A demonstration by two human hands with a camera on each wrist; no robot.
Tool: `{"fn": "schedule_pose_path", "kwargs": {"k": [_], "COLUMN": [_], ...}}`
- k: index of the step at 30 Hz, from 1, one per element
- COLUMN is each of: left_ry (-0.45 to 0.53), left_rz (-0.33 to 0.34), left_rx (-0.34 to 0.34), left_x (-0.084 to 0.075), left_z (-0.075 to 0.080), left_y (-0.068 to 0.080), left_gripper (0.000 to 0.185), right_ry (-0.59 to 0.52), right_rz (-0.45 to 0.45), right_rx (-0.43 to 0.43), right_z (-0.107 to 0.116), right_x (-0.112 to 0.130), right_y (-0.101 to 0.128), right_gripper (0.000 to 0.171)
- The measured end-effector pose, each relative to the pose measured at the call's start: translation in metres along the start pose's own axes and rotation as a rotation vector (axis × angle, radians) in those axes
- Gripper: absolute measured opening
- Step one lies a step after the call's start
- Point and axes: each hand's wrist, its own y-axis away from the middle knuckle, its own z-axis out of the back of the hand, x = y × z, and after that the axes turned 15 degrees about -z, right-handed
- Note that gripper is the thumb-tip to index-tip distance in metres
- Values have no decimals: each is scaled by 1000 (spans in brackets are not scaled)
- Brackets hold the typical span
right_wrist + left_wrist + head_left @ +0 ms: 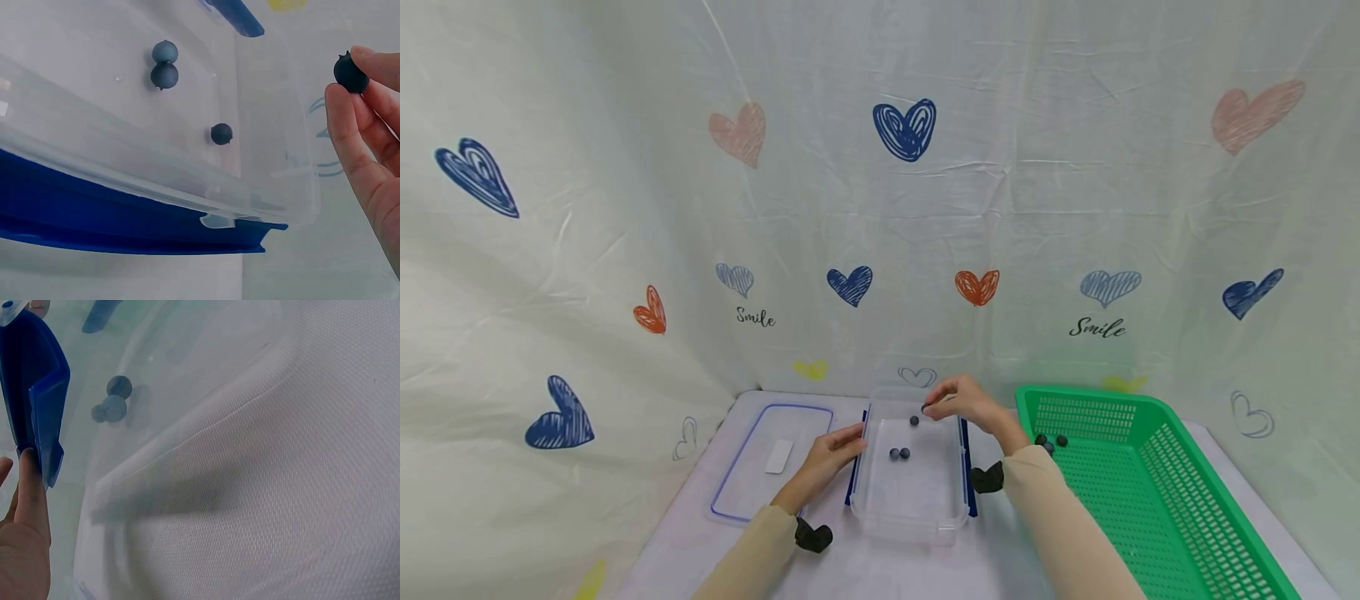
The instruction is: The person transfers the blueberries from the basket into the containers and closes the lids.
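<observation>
A clear plastic box (913, 508) with blue side clips stands mid-table. Three blueberries lie in it: a touching pair (899, 453) (164, 64) (113, 400) and a single one (914, 421) (221, 134). My right hand (958, 402) hovers over the box's far end and pinches another blueberry (350, 73) between thumb and fingertip. My left hand (833, 454) rests with straight fingers against the box's left blue clip (39, 400). A green basket (1157, 492) to the right holds a few more blueberries (1049, 441).
The box's clear lid (772, 460) with a blue seal lies flat to the left, a white label on it. A heart-printed white cloth hangs behind and covers the table. The basket fills the right side.
</observation>
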Motion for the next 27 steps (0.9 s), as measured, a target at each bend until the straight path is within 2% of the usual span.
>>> {"fn": "schedule_pose_path", "kwargs": {"k": [9,15,22,27], "left_ry": [0,1,3,5], "left_rz": [19,11,1,9], "left_rx": [-16,-12,-15,-18], "left_x": [1,0,-2,-2], "left_z": [-2,-4,-3,-2], "left_y": [0,0,0,-1], "left_gripper": [60,59,58,57], "right_ry": [-19,-20,-18,-75], "right_rz": [9,-15,-5,14], "right_rx": [-7,-18,-36,-1], "right_z": [-4,-4,3,11], "right_x": [-12,-14,-12,-13], "right_y": [-4,-4,-1,2], "right_gripper": [15,25,19,24]}}
